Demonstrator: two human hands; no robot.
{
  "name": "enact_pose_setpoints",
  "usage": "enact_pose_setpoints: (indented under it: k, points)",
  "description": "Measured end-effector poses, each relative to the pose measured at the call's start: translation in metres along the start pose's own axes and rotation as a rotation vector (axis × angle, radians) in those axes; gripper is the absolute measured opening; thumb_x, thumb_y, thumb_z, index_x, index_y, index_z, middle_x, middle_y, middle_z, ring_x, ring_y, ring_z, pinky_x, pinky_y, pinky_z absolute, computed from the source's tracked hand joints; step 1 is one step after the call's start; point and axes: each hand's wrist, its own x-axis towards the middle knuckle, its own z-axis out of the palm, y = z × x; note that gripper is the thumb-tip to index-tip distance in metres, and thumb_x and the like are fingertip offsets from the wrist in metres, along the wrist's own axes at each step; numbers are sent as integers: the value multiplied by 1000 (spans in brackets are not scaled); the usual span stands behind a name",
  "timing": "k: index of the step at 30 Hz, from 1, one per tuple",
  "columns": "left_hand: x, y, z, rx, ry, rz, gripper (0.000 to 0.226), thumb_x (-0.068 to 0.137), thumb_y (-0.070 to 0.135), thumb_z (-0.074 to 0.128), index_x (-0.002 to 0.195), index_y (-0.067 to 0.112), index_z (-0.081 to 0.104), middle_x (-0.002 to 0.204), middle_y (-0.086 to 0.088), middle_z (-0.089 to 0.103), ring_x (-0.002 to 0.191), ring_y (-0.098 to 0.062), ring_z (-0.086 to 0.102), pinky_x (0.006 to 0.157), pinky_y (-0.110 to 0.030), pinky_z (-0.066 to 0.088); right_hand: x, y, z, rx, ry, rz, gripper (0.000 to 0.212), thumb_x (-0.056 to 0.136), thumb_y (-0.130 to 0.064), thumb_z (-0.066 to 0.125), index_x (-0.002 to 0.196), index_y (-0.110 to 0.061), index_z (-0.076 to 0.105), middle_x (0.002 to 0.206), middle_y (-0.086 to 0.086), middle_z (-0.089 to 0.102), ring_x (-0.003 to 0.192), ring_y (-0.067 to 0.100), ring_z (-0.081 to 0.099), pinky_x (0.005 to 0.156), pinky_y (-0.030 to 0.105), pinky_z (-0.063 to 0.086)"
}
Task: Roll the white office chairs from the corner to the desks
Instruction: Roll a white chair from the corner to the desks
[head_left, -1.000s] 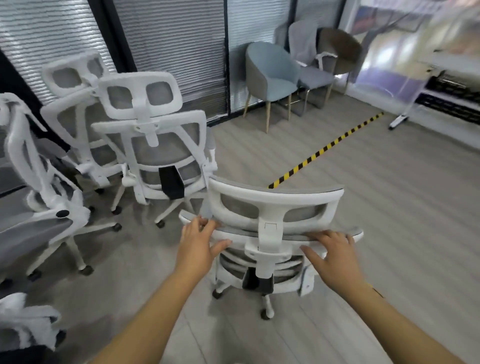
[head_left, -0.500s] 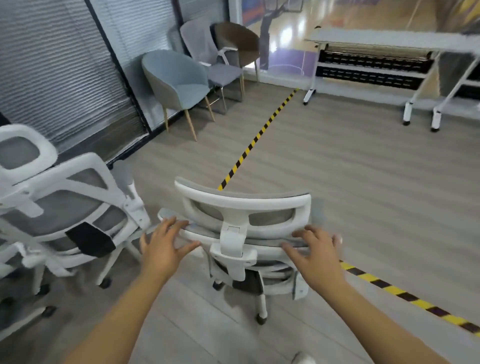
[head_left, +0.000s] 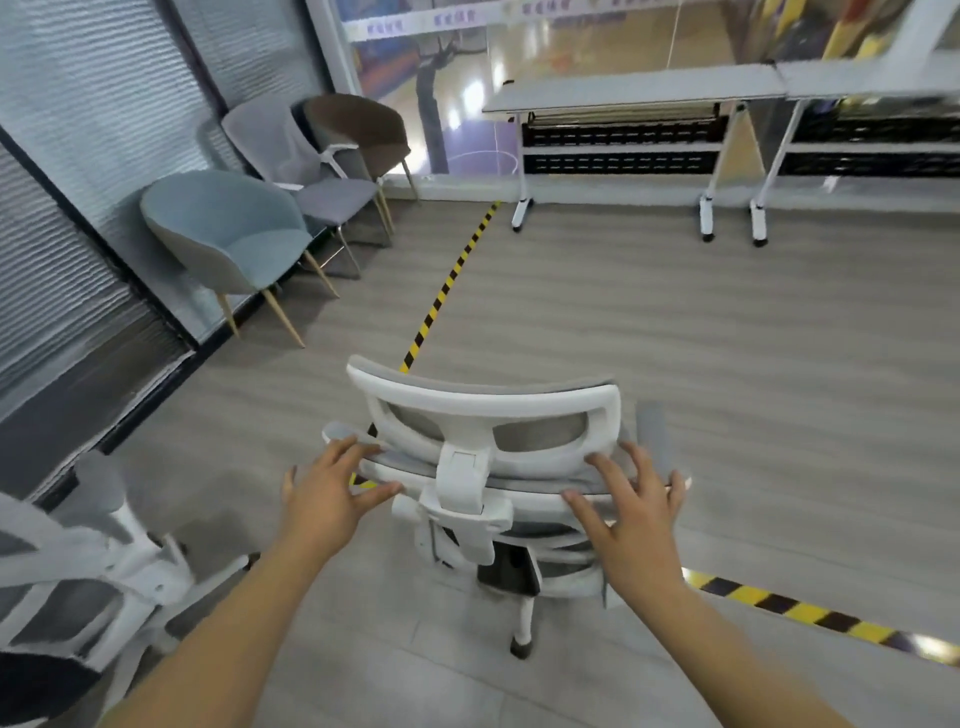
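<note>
Both hands are on the chair here, right in the near middle of the floor, seen from behind. The left hand sits on the left end of the backrest's top edge, fingers spread over the rim and thumb reaching in along it. The right hand mirrors it on the right end, fingers splayed wide across the grey mesh and white frame. Neither hand is wrapped into a fist; they lie flat and open against the back. The headrest stands up between the two hands, and one caster shows below, touching the floor.

The chair straddles a line of yellow-black tape that runs away toward the far wall, and a second strip crosses near right, behind the chair. At the near left edge, blurred, stands another white chair, apart from the held one. Far left, along the blinds, sit a blue armchair, a grey one and a brown one. Far right, the desks stand on white legs, well apart from the chair, with open floor between.
</note>
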Motion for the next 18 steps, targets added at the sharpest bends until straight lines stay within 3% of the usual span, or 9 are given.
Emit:
enact_pose_setpoints:
  k: [3,6,10,13,18]
  points:
    - [58,36,16,-7,4,85,74,63,87,36,121,44,53,141,15,42,120,-12,50,105,-47,24,32,25,0,-47,51,43,40,95,-51,42,117,-30,67,142,5,45,143,33,29,115,58,9]
    - [124,73,37,-26,6,177,73,67,89,37,122,44,50,141,14,42,119,-14,51,102,-44,32,64,55,-3,-145,64,87,42,98,-49,37,128,-33,61,146,1,44,149,29,17,118,59,5]
    - [209,128,64,-109,-7,299,70,70,82,39,126,41,49,143,7,41,125,-21,45,99,-46,41,112,82,-15,-400,-40,268,62,93,-68,21,149,-43,29,162,-6,19,151,29,-7,117,59,0]
    - [271,180,80,-122,-76,368,63,78,73,49,130,38,47,149,5,35,132,-22,38,103,-46,32,154,93,-28,-513,-125,445,70,86,-77,7,151,-51,-3,164,-11,-5,149,33,-17,116,60,-7]
    - [355,270,102,-91,-110,526,61,83,66,51,135,35,45,150,4,34,136,-20,31,103,-46,32,235,126,-51,-498,-243,592,79,77,-84,7,149,-54,-9,163,-10,-17,147,36,-20,118,60,-2]
